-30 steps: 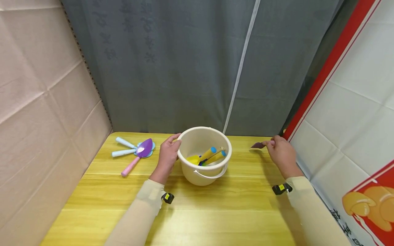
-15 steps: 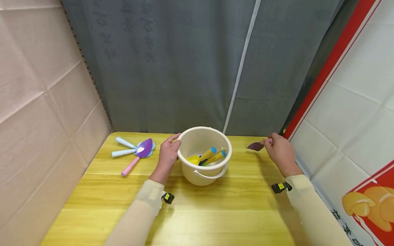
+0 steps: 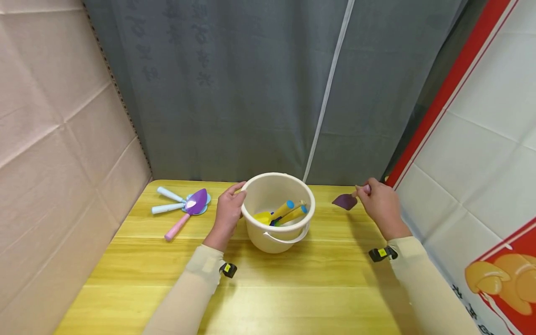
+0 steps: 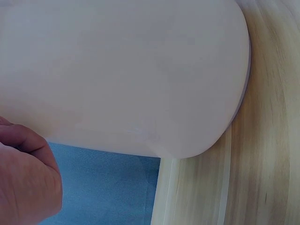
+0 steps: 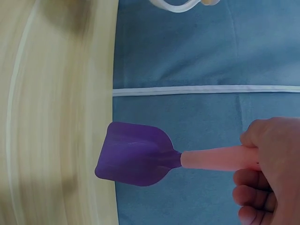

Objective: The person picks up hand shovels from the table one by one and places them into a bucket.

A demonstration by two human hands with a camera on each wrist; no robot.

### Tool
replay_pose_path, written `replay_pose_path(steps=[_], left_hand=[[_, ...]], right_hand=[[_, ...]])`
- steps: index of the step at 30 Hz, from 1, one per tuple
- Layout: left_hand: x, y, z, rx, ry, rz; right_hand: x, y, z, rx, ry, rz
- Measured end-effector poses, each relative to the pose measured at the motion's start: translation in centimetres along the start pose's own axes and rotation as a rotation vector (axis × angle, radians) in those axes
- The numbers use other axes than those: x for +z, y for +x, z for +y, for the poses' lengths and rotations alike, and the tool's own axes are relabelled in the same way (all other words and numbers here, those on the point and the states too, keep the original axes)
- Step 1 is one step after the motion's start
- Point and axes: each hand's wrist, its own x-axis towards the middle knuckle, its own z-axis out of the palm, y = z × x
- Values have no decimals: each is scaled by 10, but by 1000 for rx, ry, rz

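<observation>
A white bucket (image 3: 272, 242) with a thin handle stands upright on the table. My left hand (image 3: 228, 211) grips its rim on the left side; in the left wrist view the bucket's pale wall (image 4: 126, 75) fills most of the picture. Several toy tools, among them a yellow scoop (image 3: 263, 217) and yellow handles with blue ends (image 3: 281, 209), lie inside. To the right of the bucket, my right hand (image 3: 382, 204) holds a toy shovel (image 3: 345, 201) by its pink handle (image 5: 215, 158). Its purple blade (image 5: 136, 153) points left, raised off the table.
Left of the bucket, a purple trowel (image 3: 197, 202) with a pink handle lies across two tools with light blue handles (image 3: 168, 208). A grey curtain (image 3: 226, 93) hangs behind the wooden table (image 3: 293, 293). Cloth panels flank it, the right one (image 3: 473, 139) edged in red.
The shovel has come slightly left and its blade has turned, showing more of its face. My right hand shifted a little up. My left hand and the bucket stayed put.
</observation>
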Motion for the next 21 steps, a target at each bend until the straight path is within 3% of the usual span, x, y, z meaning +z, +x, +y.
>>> replay_pose_path(steps=[21], left_hand=[[0,1,0,-11,3,-2]], right_hand=[[-10,2,-18,-84,89,132]])
